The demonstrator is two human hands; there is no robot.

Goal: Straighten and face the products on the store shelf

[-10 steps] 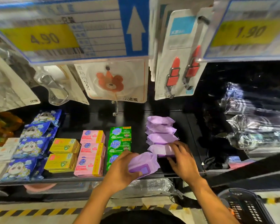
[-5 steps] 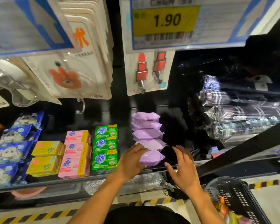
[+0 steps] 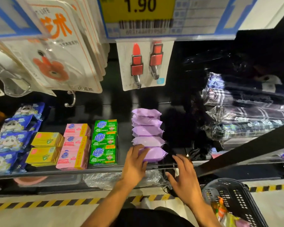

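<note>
Several purple soap packs lie in one front-to-back row on the dark shelf (image 3: 125, 168). The front purple pack (image 3: 154, 154) sits at the shelf's edge. My left hand (image 3: 134, 164) rests on its left end, fingers laid over the wrapper. My right hand (image 3: 184, 179) hovers just right of the row with fingers spread, holding nothing. Left of the row stand green soap boxes (image 3: 104, 142), pink soap boxes (image 3: 75, 147) and yellow soap boxes (image 3: 45, 149), each in its own column.
Blue cartoon packs (image 3: 11, 140) fill the far left. Hook cards (image 3: 143, 66) and a 1.90 price tag (image 3: 139, 9) hang overhead. Plastic-wrapped dark goods (image 3: 246, 112) lie at the right. A black basket (image 3: 233, 202) stands below right, by a dark diagonal bar (image 3: 246, 148).
The purple pack my left hand carried now lies at the front of the row. My right hand has left the packs and drawn back to the right. The view has shifted right.
</note>
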